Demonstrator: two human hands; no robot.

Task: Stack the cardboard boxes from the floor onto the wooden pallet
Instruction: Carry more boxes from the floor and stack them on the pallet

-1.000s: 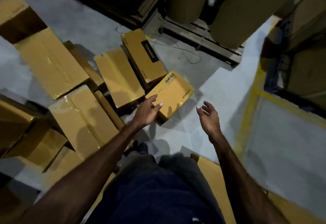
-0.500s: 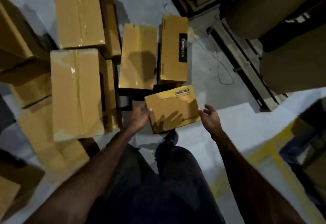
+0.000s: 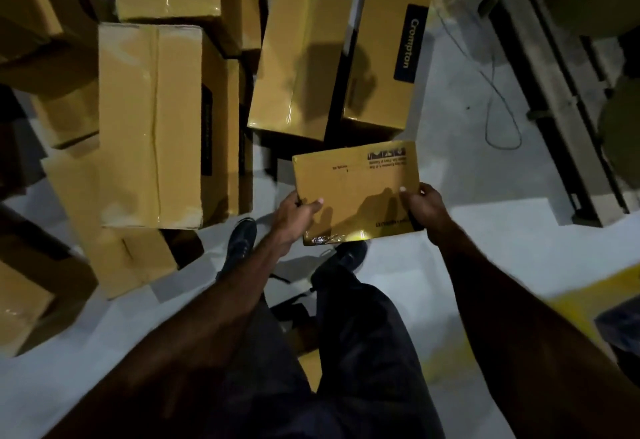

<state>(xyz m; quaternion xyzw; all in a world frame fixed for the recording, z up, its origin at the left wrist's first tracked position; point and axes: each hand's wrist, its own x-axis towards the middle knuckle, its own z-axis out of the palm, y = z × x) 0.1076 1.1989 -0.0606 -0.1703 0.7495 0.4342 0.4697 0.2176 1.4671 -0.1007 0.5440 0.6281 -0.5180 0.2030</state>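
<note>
The left hand [image 3: 297, 212] and right hand [image 3: 424, 208] each grasp a near corner of the small flat yellow-brown cardboard box [image 3: 356, 189], thumbs on top, held above the grey floor [image 3: 467, 265]. Beyond the hands lies the long taped cardboard box [image 3: 298, 58], beside the "Crompton" labelled carton [image 3: 388, 47].

Small print on the held box [image 3: 353, 189] is upside down & too blurry to read, only the far-corner icons show up. Its underside is hidden, so are the fingers of both hands under it. Boxes left of it run off the frame edge. Pallet [image 3: 554, 92] to its right is dark, cut off at top.
</note>
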